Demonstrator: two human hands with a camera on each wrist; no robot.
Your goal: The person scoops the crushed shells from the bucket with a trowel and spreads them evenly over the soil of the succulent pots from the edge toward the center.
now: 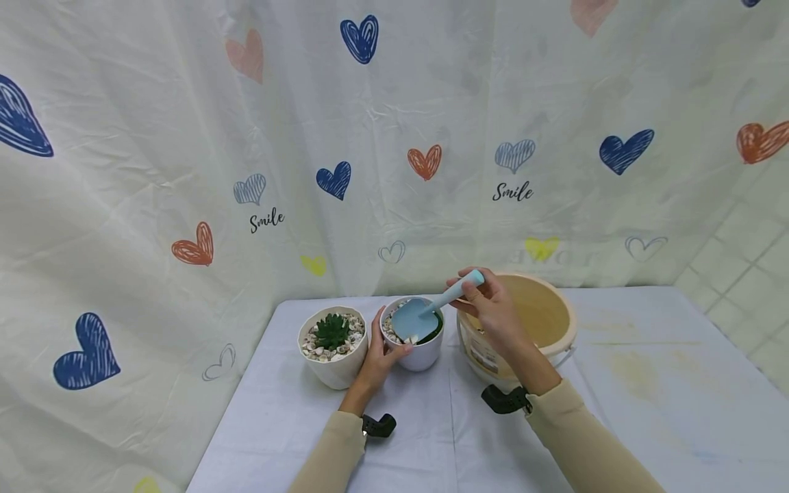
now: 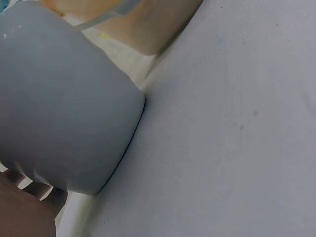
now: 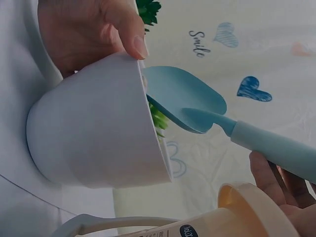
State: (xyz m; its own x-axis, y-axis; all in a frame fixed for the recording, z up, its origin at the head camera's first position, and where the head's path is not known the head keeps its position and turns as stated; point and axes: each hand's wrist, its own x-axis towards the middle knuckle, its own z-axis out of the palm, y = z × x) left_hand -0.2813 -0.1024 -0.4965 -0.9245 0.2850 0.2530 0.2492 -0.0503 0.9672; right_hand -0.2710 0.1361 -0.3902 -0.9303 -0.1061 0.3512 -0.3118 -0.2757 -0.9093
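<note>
My right hand [image 1: 493, 311] holds a small light-blue trowel [image 3: 190, 101] by its handle. The trowel's blade slants down over the rim of a white plant pot [image 3: 94, 123], its tip among pebbles inside. Part of a green plant [image 3: 158, 118] shows behind the blade. Around the left side of this pot curls my left hand [image 1: 379, 356], with its thumb at the rim. In the left wrist view, its fingers [image 2: 37, 190] lie against the pot's wall. The pot stands on the white-covered table.
Left of my left hand stands a second white pot [image 1: 335, 373] with a dark green succulent [image 1: 331, 331] and pebbles. A cream bucket [image 1: 557, 311] with a handle sits just right of the middle pot. Behind the table [image 1: 653, 383] hangs a heart-printed curtain [image 1: 431, 226].
</note>
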